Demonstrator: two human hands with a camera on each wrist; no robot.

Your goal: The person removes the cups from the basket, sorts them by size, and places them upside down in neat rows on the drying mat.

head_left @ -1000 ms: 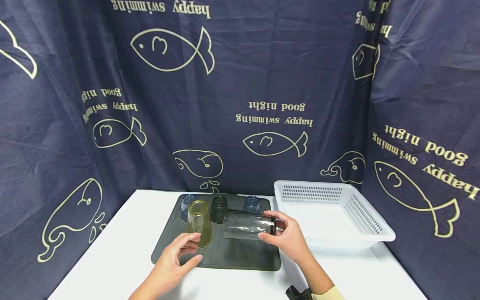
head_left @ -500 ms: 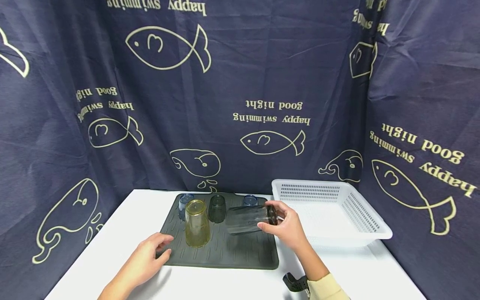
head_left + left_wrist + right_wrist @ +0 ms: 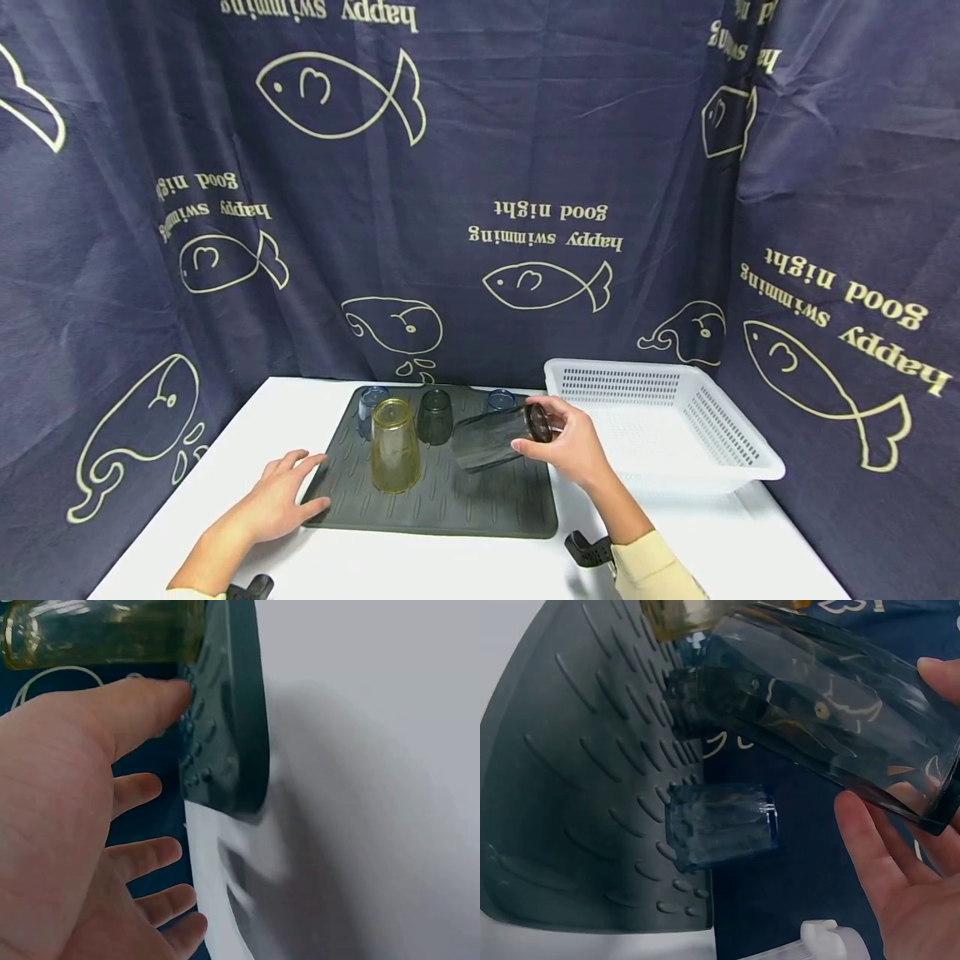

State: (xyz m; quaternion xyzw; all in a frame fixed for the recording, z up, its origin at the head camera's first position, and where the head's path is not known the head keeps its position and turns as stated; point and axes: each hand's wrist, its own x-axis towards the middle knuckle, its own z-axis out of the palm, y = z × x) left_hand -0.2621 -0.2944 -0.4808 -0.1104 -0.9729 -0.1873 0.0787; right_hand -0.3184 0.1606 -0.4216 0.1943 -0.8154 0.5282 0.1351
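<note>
My right hand [image 3: 570,442] grips a tall grey glass [image 3: 491,437] near its thick base, fingers on one side and thumb on the other. The glass is tilted over the dark drying mat [image 3: 465,517], its mouth low and to the left. In the right wrist view the clear grey glass [image 3: 817,705] slants above the ridged mat. My left hand [image 3: 279,498] holds nothing; its fingers are spread at the mat's left edge. In the left wrist view the thumb of the left hand [image 3: 82,787] overlaps the mat. A yellow glass [image 3: 395,454] stands upside down between the hands.
Along the mat's back stand a small blue glass [image 3: 369,408], a dark grey glass [image 3: 435,417] and another blue glass [image 3: 500,400], partly hidden by the held one. A white perforated basket [image 3: 667,479] sits at right on the white table [image 3: 375,571]. A patterned dark curtain [image 3: 450,167] encloses the back.
My left hand has moved left, away from the yellow glass to the mat's edge. The grey glass in my right hand has gone from nearly level to tilted, its base rising.
</note>
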